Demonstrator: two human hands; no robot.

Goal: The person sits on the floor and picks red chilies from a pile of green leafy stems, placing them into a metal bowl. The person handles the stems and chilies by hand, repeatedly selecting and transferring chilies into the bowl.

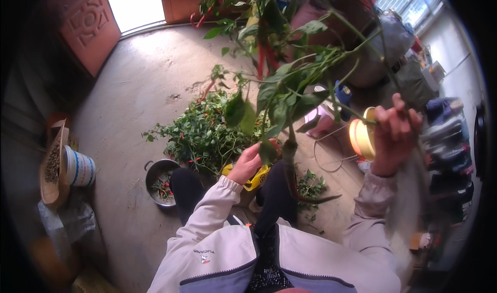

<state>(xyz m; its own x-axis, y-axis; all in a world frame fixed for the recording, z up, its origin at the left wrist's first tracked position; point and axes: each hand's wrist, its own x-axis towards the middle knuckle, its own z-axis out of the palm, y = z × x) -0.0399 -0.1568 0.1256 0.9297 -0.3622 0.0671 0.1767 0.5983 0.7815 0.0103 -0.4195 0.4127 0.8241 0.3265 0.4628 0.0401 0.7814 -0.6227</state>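
Observation:
My right hand (397, 132) is raised at the right and grips the stem of an uprooted chili pepper plant (310, 75). Its leafy branches spread up and to the left, with red peppers (263, 60) among the leaves. A dark, curved pepper (291, 172) dangles from it in front of my knee. My left hand (248, 163) is lower, over the gap between my knees; a hanging leaf covers part of its fingers, so any hold is hidden. Under it shows a yellow plastic bag (256, 178). Beyond lies a heap of pepper plants (209, 126) on the floor.
A metal pot (155, 200) with red peppers stands by my left knee. Cut foliage (310, 186) lies right of my legs. At left are a white bucket (80, 167) and a woven scoop (54, 176). A yellow container (361, 134) and shoes (446, 168) line the right.

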